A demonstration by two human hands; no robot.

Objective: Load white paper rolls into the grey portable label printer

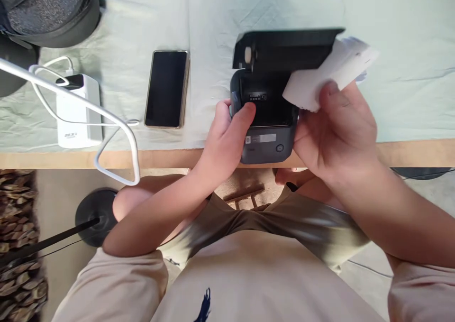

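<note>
A small dark label printer (267,139) is held over the table's near edge with its lid (287,47) raised. My left hand (227,139) grips the printer's left side, its thumb over the rim of the open compartment. Between the thumb and fingers of my right hand (337,127) is white paper (314,87), probably a roll or folded strip; its far end is blurred. The paper's lower left corner overlaps the right side of the compartment. Some right-hand fingers are hidden behind the paper and printer.
On the pale tablecloth (209,32) lies a black-screened phone (167,89). Left of it stands a white power bank (80,132) with a white cable (133,153) looping past the table edge. A black case (67,18) occupies the far left corner. A round black stand base (94,217) is on the floor.
</note>
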